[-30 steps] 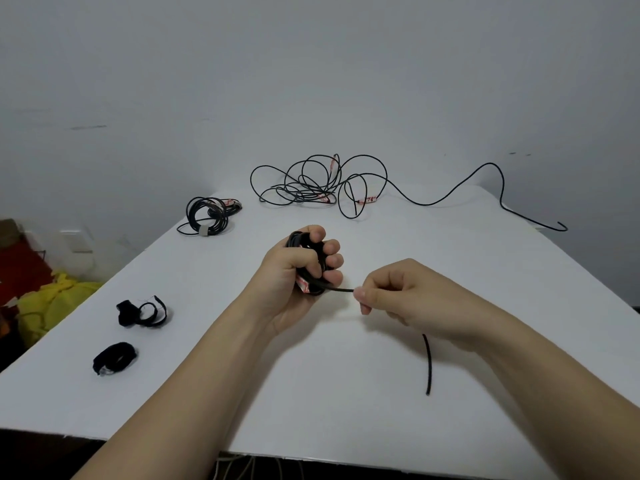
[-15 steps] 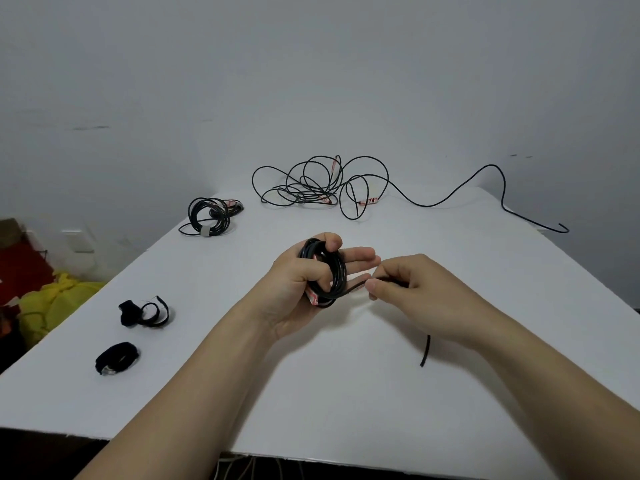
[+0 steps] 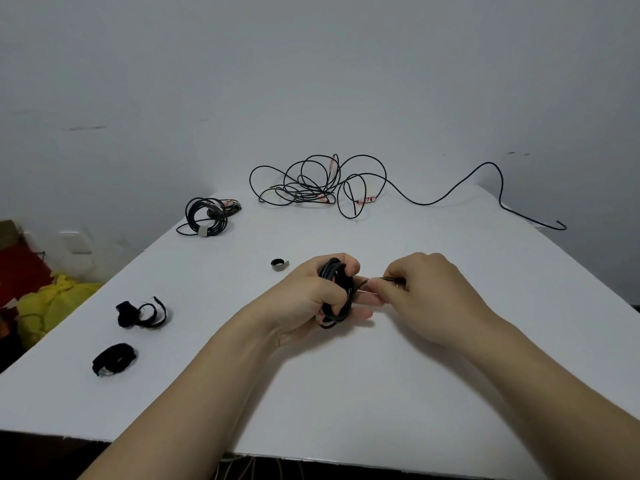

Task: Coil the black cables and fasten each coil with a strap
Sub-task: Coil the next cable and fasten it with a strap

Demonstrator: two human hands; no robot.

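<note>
— Head camera: where's the coil (image 3: 341,289)?
— Above the table (image 3: 346,382). The left hand (image 3: 308,299) is curled round it, and the right hand (image 3: 426,292) pinches the loose end (image 3: 388,279) just beside it.
— Risk?
— Probably the loops spring apart if that grip slackens while reaching for the rolled strap (image 3: 280,265).

Plain grey-white wall (image 3: 311,81), white table (image 3: 346,393), wall socket (image 3: 74,242) low left, yellow bag (image 3: 52,306) beside table

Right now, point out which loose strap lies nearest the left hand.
The small rolled grey strap, just beyond the left hand; the two black fabric straps lie far left.
</note>
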